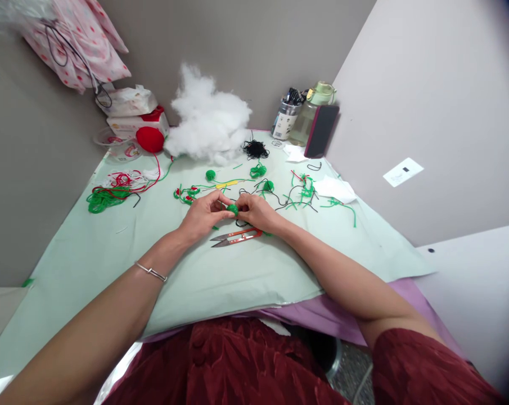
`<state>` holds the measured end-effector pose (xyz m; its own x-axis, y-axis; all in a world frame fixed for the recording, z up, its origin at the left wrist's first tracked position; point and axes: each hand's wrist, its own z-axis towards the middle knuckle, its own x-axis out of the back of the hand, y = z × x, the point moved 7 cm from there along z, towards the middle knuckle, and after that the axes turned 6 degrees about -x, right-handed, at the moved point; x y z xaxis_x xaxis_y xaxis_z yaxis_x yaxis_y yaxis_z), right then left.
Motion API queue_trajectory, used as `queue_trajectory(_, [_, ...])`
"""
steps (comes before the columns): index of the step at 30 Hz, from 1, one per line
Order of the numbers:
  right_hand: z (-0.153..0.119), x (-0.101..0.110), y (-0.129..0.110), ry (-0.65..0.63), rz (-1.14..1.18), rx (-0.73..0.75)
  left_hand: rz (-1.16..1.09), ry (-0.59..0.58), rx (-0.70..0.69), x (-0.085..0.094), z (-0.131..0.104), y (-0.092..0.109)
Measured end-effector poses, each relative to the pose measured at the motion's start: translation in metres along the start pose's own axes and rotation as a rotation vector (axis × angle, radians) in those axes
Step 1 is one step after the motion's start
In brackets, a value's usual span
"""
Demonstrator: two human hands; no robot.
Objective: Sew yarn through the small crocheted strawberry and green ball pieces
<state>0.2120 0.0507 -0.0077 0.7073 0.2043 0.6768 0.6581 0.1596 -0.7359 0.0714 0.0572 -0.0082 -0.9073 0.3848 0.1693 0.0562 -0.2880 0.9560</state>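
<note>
A small green crocheted ball (233, 209) is held between both hands above the table. My left hand (206, 212) pinches it from the left with thumb and fingers. From the other side, the fingers of my right hand (254, 211) are closed at the ball's edge; whether they also grip yarn or a needle is hidden. Just below the hands lie orange-handled thread snips (237, 237), blades pointing left. Black yarn (279, 199) trails out to the right of my right hand. Beyond the hands lie another green ball (211, 175) and small red-and-green crocheted pieces (187, 194).
White stuffing (212, 115) is heaped at the back. Green yarn (106, 199) and a red yarn ball (150, 139) are at left. A phone (322, 131), a bottle (305, 121) and a pen holder (285, 115) stand back right. Green yarn scraps (307, 188) lie at right.
</note>
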Motion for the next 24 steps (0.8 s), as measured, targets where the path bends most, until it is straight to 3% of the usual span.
queue_trajectory(7, [-0.001, 0.002, 0.000, -0.014, 0.001, -0.015, -0.012, -0.025, 0.016, -0.002, -0.001, -0.002])
queue_trajectory(20, [-0.009, 0.009, -0.005, -0.195, 0.092, -0.016, 0.048, -0.070, -0.036, -0.006, 0.000, -0.002])
queue_trajectory(24, [-0.010, 0.015, -0.008, -0.146, 0.131, -0.008, 0.072, -0.048, 0.039, -0.002, 0.000, -0.005])
